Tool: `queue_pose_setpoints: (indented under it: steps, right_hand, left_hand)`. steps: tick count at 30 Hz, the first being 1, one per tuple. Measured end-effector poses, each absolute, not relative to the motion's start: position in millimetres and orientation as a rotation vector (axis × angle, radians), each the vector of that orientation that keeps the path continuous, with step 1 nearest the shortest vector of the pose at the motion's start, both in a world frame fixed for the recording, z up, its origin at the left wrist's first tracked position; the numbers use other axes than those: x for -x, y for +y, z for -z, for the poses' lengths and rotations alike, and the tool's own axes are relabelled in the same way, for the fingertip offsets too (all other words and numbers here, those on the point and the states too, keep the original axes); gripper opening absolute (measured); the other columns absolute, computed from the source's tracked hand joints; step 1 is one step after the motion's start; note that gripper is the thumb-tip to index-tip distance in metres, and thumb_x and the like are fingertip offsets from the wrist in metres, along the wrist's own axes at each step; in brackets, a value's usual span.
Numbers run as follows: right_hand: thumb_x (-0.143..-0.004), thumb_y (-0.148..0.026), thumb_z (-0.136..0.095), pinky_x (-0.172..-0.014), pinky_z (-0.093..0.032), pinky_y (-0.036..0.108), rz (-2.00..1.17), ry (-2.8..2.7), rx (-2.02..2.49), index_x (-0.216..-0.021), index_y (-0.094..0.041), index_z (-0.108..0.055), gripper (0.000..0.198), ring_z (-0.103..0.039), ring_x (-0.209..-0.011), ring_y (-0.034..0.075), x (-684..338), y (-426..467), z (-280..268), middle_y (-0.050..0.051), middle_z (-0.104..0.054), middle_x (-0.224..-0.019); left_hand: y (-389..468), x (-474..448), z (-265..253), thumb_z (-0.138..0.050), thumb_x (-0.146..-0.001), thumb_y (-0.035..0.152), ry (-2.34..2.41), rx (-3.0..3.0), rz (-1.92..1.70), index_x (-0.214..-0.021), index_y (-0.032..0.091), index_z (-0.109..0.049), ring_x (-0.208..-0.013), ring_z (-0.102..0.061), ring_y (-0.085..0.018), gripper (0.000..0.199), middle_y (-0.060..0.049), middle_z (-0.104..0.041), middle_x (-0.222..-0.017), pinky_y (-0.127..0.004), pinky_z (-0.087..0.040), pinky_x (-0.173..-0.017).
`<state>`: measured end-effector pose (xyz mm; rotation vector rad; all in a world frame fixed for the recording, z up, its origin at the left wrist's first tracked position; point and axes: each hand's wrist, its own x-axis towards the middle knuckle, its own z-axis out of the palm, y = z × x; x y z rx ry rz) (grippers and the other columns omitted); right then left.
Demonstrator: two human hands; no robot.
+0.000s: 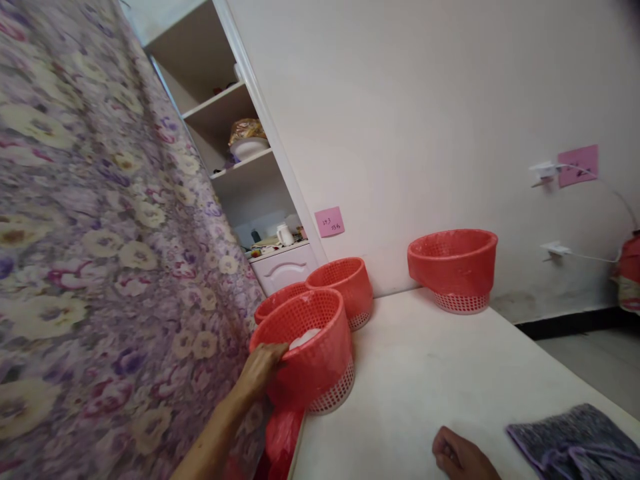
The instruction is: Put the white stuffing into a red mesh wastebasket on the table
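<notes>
My left hand grips the near rim of a pink mesh basket lined with a red plastic bag; something white lies inside it. The basket stands at the left edge of a white table, tilted slightly. My right hand rests on the table near its front edge with fingers curled and nothing visible in it. Two more lined baskets stand just behind the first. Another lined basket sits alone at the far side by the wall.
A floral purple cloth covers the left side. A white shelf unit with bowls and small items stands behind. A grey-purple cloth lies at the table's right front. Wall sockets and pink notes are on the wall.
</notes>
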<state>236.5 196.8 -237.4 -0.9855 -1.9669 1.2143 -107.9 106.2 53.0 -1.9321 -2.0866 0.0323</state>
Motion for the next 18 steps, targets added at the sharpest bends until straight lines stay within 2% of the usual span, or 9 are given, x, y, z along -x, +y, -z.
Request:
queue_pose_setpoints:
  steps: [7, 11, 16, 18]
  right_hand:
    - [-0.074, -0.022, -0.044, -0.059, -0.040, 0.024, -1.128, -2.036, 1.069, -0.073, -0.023, -0.053, 0.009, -0.057, -0.063, 0.015, -236.3, 198.3, 242.1, -0.002, -0.060, -0.066]
    - [-0.076, -0.023, -0.042, -0.058, -0.039, 0.023, -1.139, -2.047, 1.039, -0.074, -0.023, -0.052, 0.009, -0.057, -0.062, 0.015, -236.9, 198.6, 245.3, -0.003, -0.059, -0.065]
    - [-0.077, -0.026, -0.042, -0.059, -0.040, 0.025, -1.167, -2.073, 1.037, -0.074, -0.023, -0.050, 0.009, -0.057, -0.063, 0.016, -238.5, 197.4, 242.3, -0.002, -0.059, -0.065]
    - [-0.077, -0.027, -0.042, -0.060, -0.040, 0.025, -1.155, -2.081, 1.044, -0.074, -0.023, -0.050, 0.010, -0.057, -0.064, 0.016, -239.1, 196.7, 239.7, -0.002, -0.060, -0.066]
  left_hand:
    - [108.3, 119.6, -43.4, -0.050, -0.080, 0.016, -2.055, 1.973, -0.004, -0.069, 0.018, -0.053, -0.073, -0.060, -0.018, 0.012, -0.002, -0.066, -0.074, -0.027, -0.036, -0.066]
    - [104.8, 121.1, -39.2, -0.052, -0.077, 0.016, -2.018, 1.911, 0.056, -0.078, 0.018, -0.056, -0.083, -0.058, -0.022, 0.004, -0.006, -0.064, -0.085, -0.032, -0.039, -0.073]
    - [97.4, 125.1, -27.5, -0.051, -0.073, 0.008, -1.944, 1.892, 0.168, -0.108, 0.019, -0.054, -0.104, -0.054, -0.024, 0.037, -0.009, -0.061, -0.110, -0.039, -0.040, -0.090]
    - [97.2, 128.5, -22.4, -0.052, -0.073, 0.007, -1.917, 1.899, 0.202, -0.113, 0.019, -0.054, -0.107, -0.053, -0.024, 0.042, -0.009, -0.061, -0.113, -0.040, -0.041, -0.092]
